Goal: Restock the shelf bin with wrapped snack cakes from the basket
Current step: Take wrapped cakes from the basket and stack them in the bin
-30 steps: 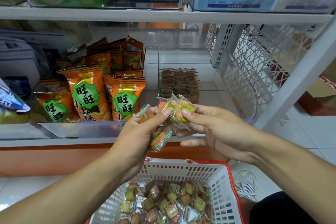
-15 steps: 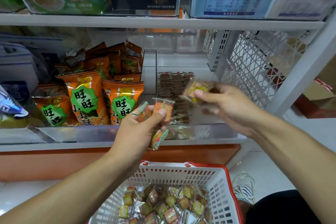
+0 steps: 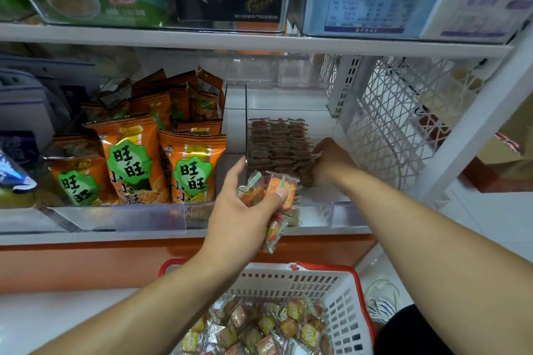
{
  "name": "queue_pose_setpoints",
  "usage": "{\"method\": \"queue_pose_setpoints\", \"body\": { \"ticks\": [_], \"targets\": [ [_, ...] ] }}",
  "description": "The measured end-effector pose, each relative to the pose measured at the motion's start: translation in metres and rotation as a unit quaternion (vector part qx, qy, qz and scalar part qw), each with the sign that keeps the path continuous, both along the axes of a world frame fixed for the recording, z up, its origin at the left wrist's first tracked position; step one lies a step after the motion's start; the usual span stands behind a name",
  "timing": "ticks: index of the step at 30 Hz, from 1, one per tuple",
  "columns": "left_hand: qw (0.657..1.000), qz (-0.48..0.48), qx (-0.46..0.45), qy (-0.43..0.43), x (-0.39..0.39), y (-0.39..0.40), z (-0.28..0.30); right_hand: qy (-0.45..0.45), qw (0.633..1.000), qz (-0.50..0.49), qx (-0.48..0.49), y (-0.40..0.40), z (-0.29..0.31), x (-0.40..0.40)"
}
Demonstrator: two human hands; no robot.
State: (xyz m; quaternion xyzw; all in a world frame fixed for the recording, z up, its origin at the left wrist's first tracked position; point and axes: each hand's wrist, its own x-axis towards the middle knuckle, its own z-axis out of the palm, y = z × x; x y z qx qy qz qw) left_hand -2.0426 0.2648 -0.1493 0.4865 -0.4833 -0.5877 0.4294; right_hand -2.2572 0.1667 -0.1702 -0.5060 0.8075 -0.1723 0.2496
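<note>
The left hand [image 3: 243, 219] is curled round a small bunch of wrapped snack cakes [image 3: 274, 190], thumb pressed on the front of one packet, another packet hanging below the palm. It hovers in front of the shelf's front edge, at the left front corner of the clear shelf bin [image 3: 288, 101].

The right hand [image 3: 331, 158] reaches over the bin's front wall to the right side of the rows of cakes [image 3: 277, 144] stacked inside. Its fingers are bent down against the stack, but whether they pinch a packet cannot be told, since the back of the hand hides them.

Below, near the bottom edge, a white basket [image 3: 343, 305] with a red rim holds loose wrapped cakes [image 3: 259, 328]. To the left of the bin, orange snack bags [image 3: 129, 158] stand behind a clear front lip. A white mesh side panel [image 3: 389, 124] closes the shelf's right end.
</note>
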Motion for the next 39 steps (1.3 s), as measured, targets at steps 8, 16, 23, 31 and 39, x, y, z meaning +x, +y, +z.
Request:
{"method": "queue_pose_setpoints", "body": {
  "ticks": [8, 16, 23, 31, 39],
  "targets": [
    [1.000, 0.003, 0.002, -0.010, 0.010, 0.000, -0.002, 0.070, 0.996, 0.041, 0.033, 0.000, 0.001, 0.005],
    [0.998, 0.006, 0.015, 0.053, 0.020, 0.001, 0.006, -0.226, 0.954, 0.162, -0.113, 0.055, 0.065, 0.044],
    [0.984, -0.052, 0.122, 0.115, 0.025, -0.001, 0.024, -0.387, 0.886, 0.220, -0.130, 0.094, 0.070, 0.051],
    [0.959, -0.105, 0.188, 0.183, 0.033, 0.003, 0.028, -0.361, 0.850, 0.274, -0.268, 0.108, 0.065, 0.066],
    [0.976, -0.075, 0.119, 0.166, 0.031, 0.005, 0.028, -0.458, 0.848, 0.199, -0.180, 0.108, 0.064, 0.062]
  ]
}}
